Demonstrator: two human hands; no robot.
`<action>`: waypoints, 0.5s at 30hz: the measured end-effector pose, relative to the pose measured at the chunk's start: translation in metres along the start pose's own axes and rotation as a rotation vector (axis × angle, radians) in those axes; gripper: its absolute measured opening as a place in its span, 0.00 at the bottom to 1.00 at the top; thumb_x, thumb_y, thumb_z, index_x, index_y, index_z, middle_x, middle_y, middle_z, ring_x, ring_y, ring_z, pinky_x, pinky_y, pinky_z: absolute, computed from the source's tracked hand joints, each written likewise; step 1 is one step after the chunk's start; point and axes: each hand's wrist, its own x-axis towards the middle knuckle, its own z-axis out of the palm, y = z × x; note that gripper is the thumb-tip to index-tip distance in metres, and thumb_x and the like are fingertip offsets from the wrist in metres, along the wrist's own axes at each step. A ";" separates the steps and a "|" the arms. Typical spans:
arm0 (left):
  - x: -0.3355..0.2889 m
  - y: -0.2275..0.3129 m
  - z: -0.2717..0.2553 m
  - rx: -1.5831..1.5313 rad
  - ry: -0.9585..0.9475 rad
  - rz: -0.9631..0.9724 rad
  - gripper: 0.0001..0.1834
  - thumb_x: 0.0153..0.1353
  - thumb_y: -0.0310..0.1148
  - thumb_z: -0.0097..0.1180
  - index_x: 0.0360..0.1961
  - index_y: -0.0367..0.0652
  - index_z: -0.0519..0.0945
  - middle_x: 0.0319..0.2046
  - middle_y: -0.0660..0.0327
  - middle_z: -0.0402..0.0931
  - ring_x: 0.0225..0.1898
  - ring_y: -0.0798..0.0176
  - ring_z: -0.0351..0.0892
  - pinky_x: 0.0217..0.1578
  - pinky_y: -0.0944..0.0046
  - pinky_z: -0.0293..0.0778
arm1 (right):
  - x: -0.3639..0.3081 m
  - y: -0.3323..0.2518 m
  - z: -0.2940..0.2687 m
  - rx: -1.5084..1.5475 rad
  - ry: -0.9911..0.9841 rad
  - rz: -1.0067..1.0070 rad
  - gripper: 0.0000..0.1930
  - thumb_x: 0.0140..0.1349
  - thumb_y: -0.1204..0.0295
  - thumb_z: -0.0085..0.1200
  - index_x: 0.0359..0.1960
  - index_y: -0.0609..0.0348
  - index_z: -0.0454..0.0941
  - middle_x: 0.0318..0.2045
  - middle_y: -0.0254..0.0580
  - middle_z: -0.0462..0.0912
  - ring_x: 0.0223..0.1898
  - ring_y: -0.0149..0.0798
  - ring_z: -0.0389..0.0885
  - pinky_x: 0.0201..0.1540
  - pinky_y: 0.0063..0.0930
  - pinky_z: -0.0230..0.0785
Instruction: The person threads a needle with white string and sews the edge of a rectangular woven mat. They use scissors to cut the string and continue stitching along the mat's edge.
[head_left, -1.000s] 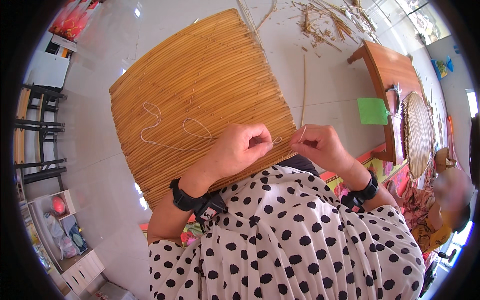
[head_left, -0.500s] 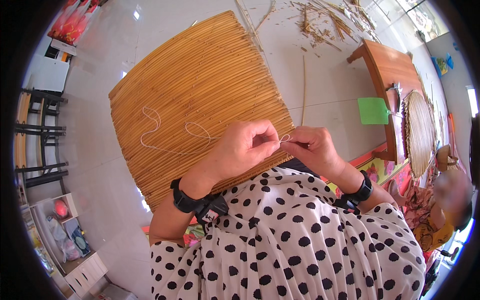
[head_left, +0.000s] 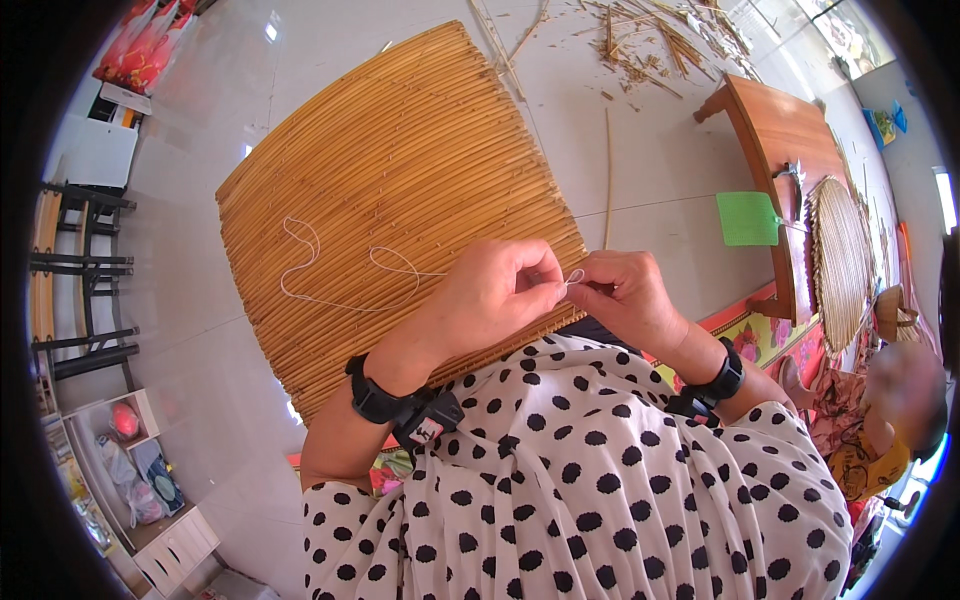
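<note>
A large mat of golden reed strips (head_left: 400,190) lies in front of me over the pale tiled floor. A thin white string (head_left: 330,275) loops across its lower part and runs to my hands. My left hand (head_left: 490,300) pinches the string between thumb and fingers at the mat's near edge. My right hand (head_left: 625,295) meets it fingertip to fingertip and pinches a small loop of the same string (head_left: 574,277). Both wrists wear black bands. My polka-dot clothing fills the lower part of the view.
Loose reed scraps (head_left: 650,45) litter the floor at the top. A single thin stick (head_left: 607,180) lies right of the mat. A low wooden table (head_left: 785,140), a green card (head_left: 747,218), a round woven piece (head_left: 842,260) and another person (head_left: 890,410) are at the right. Shelving (head_left: 120,480) stands lower left.
My hands have come together: the right hand moved left to meet the left hand, and a small string loop now shows between the fingertips.
</note>
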 end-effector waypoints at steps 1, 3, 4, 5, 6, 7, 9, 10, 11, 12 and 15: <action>0.001 -0.001 0.000 0.010 0.000 -0.004 0.04 0.60 0.24 0.58 0.30 0.34 0.78 0.23 0.67 0.74 0.22 0.78 0.71 0.23 0.75 0.69 | 0.000 -0.001 0.000 0.002 -0.003 0.010 0.06 0.55 0.76 0.64 0.25 0.66 0.81 0.17 0.43 0.77 0.17 0.32 0.72 0.21 0.26 0.65; 0.004 -0.004 0.000 0.036 0.016 -0.021 0.06 0.58 0.27 0.60 0.29 0.33 0.79 0.21 0.62 0.76 0.23 0.75 0.72 0.25 0.70 0.70 | 0.000 0.001 0.001 -0.005 -0.006 0.000 0.06 0.55 0.76 0.64 0.25 0.66 0.81 0.17 0.42 0.77 0.17 0.32 0.72 0.21 0.26 0.65; 0.005 -0.005 0.000 0.048 0.024 -0.029 0.08 0.57 0.29 0.60 0.28 0.33 0.79 0.19 0.60 0.77 0.23 0.73 0.73 0.26 0.68 0.71 | 0.000 0.002 0.001 -0.009 -0.008 -0.005 0.06 0.55 0.76 0.64 0.25 0.66 0.81 0.17 0.42 0.77 0.17 0.32 0.72 0.21 0.26 0.65; 0.005 -0.006 0.000 0.043 0.009 -0.045 0.07 0.58 0.28 0.60 0.29 0.33 0.79 0.20 0.62 0.76 0.23 0.74 0.72 0.25 0.70 0.70 | 0.000 0.002 0.001 -0.011 -0.009 -0.004 0.06 0.55 0.75 0.64 0.25 0.66 0.81 0.17 0.42 0.77 0.17 0.31 0.72 0.21 0.26 0.65; 0.006 -0.006 0.000 0.038 -0.009 -0.060 0.06 0.59 0.26 0.59 0.29 0.33 0.78 0.21 0.64 0.75 0.22 0.76 0.72 0.23 0.72 0.69 | 0.000 0.002 0.000 -0.013 -0.009 -0.002 0.06 0.55 0.75 0.64 0.25 0.65 0.81 0.17 0.41 0.77 0.17 0.31 0.72 0.21 0.26 0.65; 0.006 -0.007 -0.001 0.033 -0.026 -0.075 0.05 0.60 0.25 0.59 0.30 0.33 0.78 0.23 0.67 0.74 0.22 0.78 0.71 0.22 0.74 0.68 | 0.000 0.003 0.000 -0.015 -0.009 0.001 0.07 0.55 0.75 0.64 0.25 0.65 0.81 0.17 0.41 0.77 0.17 0.31 0.73 0.21 0.26 0.65; 0.006 -0.007 0.000 0.015 -0.037 -0.085 0.05 0.60 0.25 0.59 0.30 0.33 0.78 0.23 0.67 0.75 0.22 0.78 0.71 0.22 0.74 0.68 | -0.001 0.005 0.000 -0.002 -0.015 0.024 0.06 0.55 0.75 0.65 0.26 0.65 0.82 0.18 0.41 0.78 0.18 0.31 0.74 0.22 0.25 0.66; 0.006 -0.008 0.000 0.007 -0.042 -0.090 0.05 0.60 0.25 0.58 0.30 0.33 0.78 0.23 0.67 0.75 0.22 0.78 0.71 0.22 0.74 0.68 | -0.002 0.006 0.000 0.005 -0.019 0.036 0.06 0.55 0.75 0.65 0.27 0.65 0.82 0.18 0.41 0.78 0.18 0.30 0.74 0.22 0.25 0.66; 0.006 -0.008 0.001 0.010 -0.045 -0.101 0.05 0.60 0.25 0.58 0.30 0.33 0.78 0.23 0.67 0.75 0.21 0.77 0.71 0.22 0.74 0.68 | -0.003 0.006 0.000 0.017 -0.013 0.050 0.05 0.55 0.75 0.65 0.28 0.65 0.82 0.19 0.40 0.79 0.19 0.29 0.75 0.23 0.24 0.67; 0.006 -0.008 0.001 0.013 -0.048 -0.113 0.05 0.60 0.25 0.58 0.30 0.33 0.78 0.23 0.67 0.75 0.21 0.77 0.71 0.22 0.74 0.68 | -0.003 0.006 0.000 0.030 -0.009 0.062 0.05 0.55 0.75 0.65 0.28 0.65 0.83 0.20 0.40 0.80 0.20 0.28 0.75 0.23 0.23 0.68; 0.006 -0.011 0.002 0.033 -0.052 -0.103 0.05 0.60 0.26 0.58 0.30 0.34 0.78 0.23 0.67 0.75 0.21 0.77 0.70 0.22 0.73 0.68 | -0.005 0.009 -0.001 0.086 -0.013 0.104 0.05 0.56 0.76 0.64 0.32 0.65 0.83 0.24 0.38 0.82 0.23 0.26 0.78 0.27 0.21 0.70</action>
